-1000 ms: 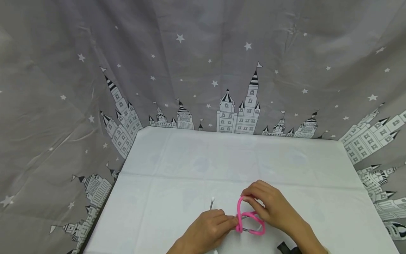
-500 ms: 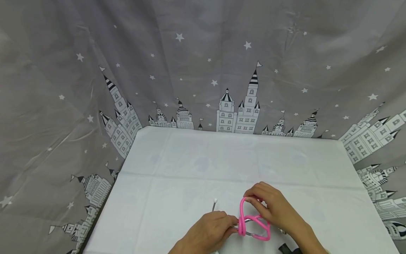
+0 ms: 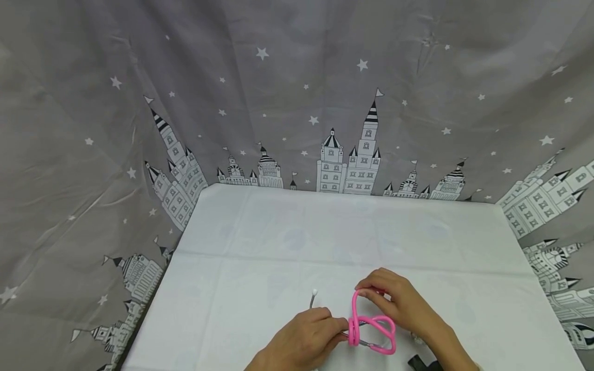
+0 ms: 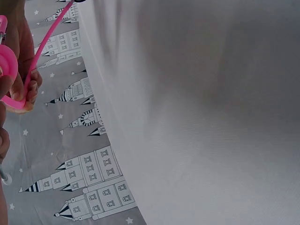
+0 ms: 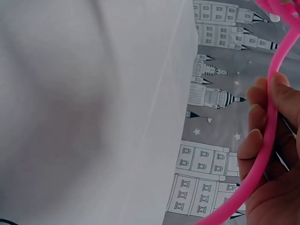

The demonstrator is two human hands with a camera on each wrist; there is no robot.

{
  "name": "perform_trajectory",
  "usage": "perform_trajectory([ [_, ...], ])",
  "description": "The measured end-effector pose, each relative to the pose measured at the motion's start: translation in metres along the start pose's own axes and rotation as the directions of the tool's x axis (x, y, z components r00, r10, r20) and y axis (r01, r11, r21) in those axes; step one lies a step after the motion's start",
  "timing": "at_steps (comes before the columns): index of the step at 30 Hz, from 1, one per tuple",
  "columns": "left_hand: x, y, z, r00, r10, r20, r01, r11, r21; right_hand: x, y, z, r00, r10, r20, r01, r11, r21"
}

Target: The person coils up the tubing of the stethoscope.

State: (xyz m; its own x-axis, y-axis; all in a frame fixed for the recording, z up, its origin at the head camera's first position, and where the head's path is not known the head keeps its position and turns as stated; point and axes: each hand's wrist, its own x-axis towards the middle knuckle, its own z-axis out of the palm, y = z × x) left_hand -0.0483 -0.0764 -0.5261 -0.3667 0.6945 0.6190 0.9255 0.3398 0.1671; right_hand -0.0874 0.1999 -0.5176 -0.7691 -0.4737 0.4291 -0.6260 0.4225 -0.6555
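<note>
Between the hands in the head view is a stethoscope with pink tubing point(image 3: 354, 330), looped and wound around near its metal ear tubes. My left hand point(image 3: 306, 335) grips the ear tubes, and a white ear tip point(image 3: 314, 292) sticks out beyond the knuckles. On the right, my right hand point(image 3: 394, 296) pinches a raised loop of the tubing between thumb and fingers. The right wrist view shows the pink tubing point(image 5: 262, 161) running across the curled fingers. A silvery piece point(image 3: 416, 338) shows partly behind the right wrist.
A white cloth-covered table point(image 3: 278, 232) lies under the hands. Behind and beside it hangs a grey curtain point(image 3: 287, 67) printed with castles and stars. A black object point(image 3: 419, 363) is at the right wrist near the bottom edge.
The wound tubing has shifted slightly right and down, with more of the metal ear tubes showing beside the left hand. The right hand has dropped a little, keeping its pinch on the loop.
</note>
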Motion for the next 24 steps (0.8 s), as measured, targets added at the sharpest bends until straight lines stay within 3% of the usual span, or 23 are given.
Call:
perform_trajectory([
  [9, 0.002, -0.001, 0.001, 0.993, 0.097, -0.068, -0.092, 0.993, 0.077, -0.006, 0.010, 0.003, 0.998, -0.055, -0.009, 0.056, 0.998, 0.041],
  [18, 0.003, -0.002, -0.005, 0.994, 0.091, -0.067, -0.088, 0.995, 0.055, -0.013, 0.020, 0.001, 0.994, -0.104, -0.032, 0.105, 0.993, 0.049],
  [24, 0.001, -0.001, -0.004, 0.992, 0.100, -0.078, -0.097, 0.994, 0.045, -0.015, 0.026, 0.003, 0.993, -0.109, -0.038, 0.108, 0.994, -0.012],
])
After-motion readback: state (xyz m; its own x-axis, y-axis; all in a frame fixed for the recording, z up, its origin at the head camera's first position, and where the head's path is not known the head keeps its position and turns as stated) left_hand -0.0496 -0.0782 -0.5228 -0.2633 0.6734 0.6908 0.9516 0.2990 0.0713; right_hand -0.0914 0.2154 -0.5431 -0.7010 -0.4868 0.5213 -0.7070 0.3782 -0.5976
